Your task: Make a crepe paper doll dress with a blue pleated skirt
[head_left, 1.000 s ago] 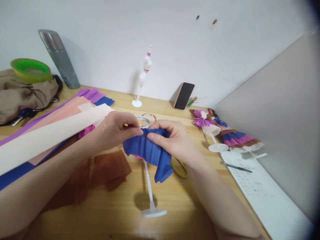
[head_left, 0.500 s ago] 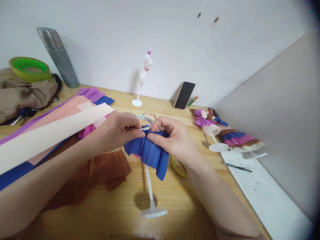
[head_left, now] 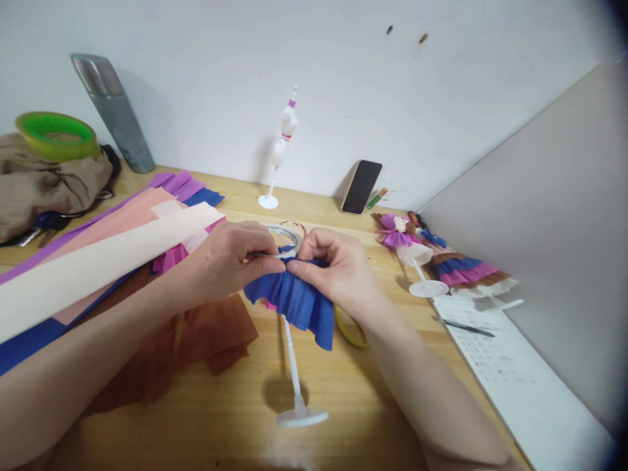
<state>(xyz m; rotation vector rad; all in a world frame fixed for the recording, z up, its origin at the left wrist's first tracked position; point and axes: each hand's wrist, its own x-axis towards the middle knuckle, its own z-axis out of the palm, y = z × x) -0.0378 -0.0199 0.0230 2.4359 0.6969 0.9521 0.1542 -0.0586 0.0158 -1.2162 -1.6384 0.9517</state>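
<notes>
A strip of blue crepe paper hangs in pleats around the upper part of a small white stand. My left hand pinches the strip's top edge between thumb and finger. Close beside it, my right hand pinches the same edge, the two thumbs nearly touching. Below the blue paper a bit of pink shows. Whatever figure tops the stand is hidden by my hands and the paper. Just behind my fingers lies a white roll of tape, partly covered.
Crepe paper sheets and brown paper lie left. A bare mannequin and a phone stand at the back. Paper-dressed figures, a pen and a written sheet are right. A yellow ring lies near my right wrist.
The blue paper is gathered into more, tighter folds, and its lower right corner has risen slightly. Both hands stay almost in place, still pinching the top edge.
</notes>
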